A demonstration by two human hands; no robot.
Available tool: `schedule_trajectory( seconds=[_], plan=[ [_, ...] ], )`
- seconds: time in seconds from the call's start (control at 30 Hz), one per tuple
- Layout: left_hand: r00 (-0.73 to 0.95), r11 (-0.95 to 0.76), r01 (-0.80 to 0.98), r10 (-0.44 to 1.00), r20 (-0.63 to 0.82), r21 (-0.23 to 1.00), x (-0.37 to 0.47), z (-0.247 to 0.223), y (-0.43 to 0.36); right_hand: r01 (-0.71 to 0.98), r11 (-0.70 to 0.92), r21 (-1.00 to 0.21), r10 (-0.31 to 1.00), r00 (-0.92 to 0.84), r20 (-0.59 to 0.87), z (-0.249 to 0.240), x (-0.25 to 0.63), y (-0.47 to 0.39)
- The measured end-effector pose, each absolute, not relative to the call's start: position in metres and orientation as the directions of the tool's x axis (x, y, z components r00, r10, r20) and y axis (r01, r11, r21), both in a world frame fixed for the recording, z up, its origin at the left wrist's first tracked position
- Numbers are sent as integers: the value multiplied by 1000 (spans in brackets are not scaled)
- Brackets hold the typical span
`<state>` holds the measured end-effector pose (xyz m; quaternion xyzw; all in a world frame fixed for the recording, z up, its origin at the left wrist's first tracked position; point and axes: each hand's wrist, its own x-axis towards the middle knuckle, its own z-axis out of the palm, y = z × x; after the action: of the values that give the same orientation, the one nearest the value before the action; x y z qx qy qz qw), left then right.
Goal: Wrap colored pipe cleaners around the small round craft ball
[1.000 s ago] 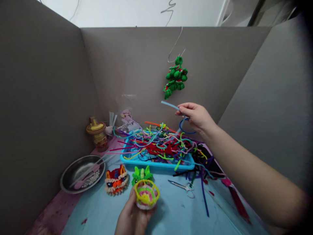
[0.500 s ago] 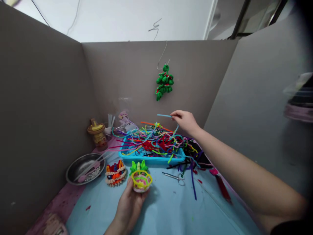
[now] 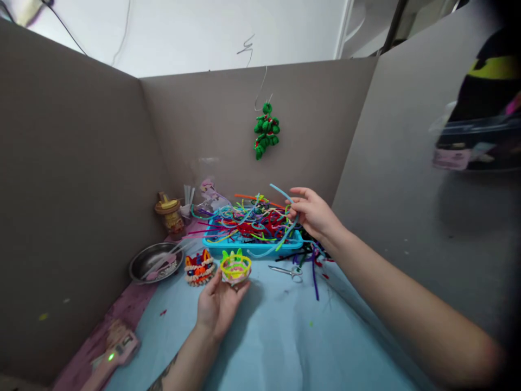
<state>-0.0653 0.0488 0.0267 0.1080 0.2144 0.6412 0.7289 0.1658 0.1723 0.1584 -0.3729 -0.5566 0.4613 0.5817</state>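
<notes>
My left hand (image 3: 220,304) holds a small round basket (image 3: 236,269) of bent pipe cleaners, with a yellow rim and green, pink and white below. Between the fingers of my right hand (image 3: 313,212) is a light blue pipe cleaner (image 3: 280,191), its lower part curving down and left in front of the tray. The blue tray (image 3: 260,250) is heaped with pipe cleaners (image 3: 252,220) in many colours. Just behind the basket shows a bright green pipe-cleaner piece (image 3: 232,254), partly hidden. Left of it sits an orange, red and cream pipe-cleaner piece (image 3: 200,270).
Scissors (image 3: 288,271) lie right of the basket. A metal bowl (image 3: 136,266) with pink-handled tools and small white beads stands left, near a lidded cup (image 3: 169,214). A pink glue gun (image 3: 118,353) with a green light is front left. A green ornament (image 3: 266,130) hangs against the grey partition.
My right hand has drawn the light blue pipe cleaner out from the heap, so more of its length shows. The view has shifted, bringing the glue gun further in.
</notes>
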Motion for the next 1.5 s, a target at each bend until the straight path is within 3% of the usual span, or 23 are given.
schedule_trajectory(
  seconds=[0.1,0.17,0.23,0.3,0.37,0.47,0.53,0.6,0.63,0.73,0.97,1.07,1.23,1.5],
  plan=[
    [47,120,-879,985,-165,462,-57,29,38,38,485,-874,864,131,485,157,176,133],
    [24,94,-883,988,-154,460,-48,28,28,344,647,-680,665,182,725,153,178,103],
    [4,63,-894,991,-134,443,-37,27,17,595,637,-490,590,34,807,137,173,71],
    [7,63,-897,992,-127,438,-28,25,7,724,538,-433,725,-135,676,107,164,45],
    [22,79,-892,991,-133,444,-23,23,2,767,398,-503,890,-188,417,67,153,30],
    [2,59,-886,992,-125,460,-26,20,3,657,278,-701,957,-249,146,16,141,29],
    [-20,37,-873,993,-112,486,-29,16,6,455,181,-872,962,-266,61,-3,138,33],
    [-31,29,-840,994,-100,542,-31,12,8,342,131,-930,963,-267,37,-9,138,34],
    [-30,35,-811,994,-101,584,-31,10,9,209,108,-972,962,-270,49,-8,138,33],
    [-18,72,-725,992,-124,685,-25,5,7,-4,168,-986,954,-250,164,-1,139,25],
    [-50,54,-521,994,-94,852,-13,-3,1,264,487,-833,870,-233,435,15,142,9],
    [-87,20,-405,994,-61,914,-14,-6,2,305,563,-768,826,-194,529,16,147,12],
    [-168,-62,-164,985,34,984,-21,-6,1,299,481,-824,876,-176,448,12,160,22],
    [-174,-160,93,969,174,983,-19,-1,-4,289,598,-747,797,-314,516,14,162,21]
  ],
)
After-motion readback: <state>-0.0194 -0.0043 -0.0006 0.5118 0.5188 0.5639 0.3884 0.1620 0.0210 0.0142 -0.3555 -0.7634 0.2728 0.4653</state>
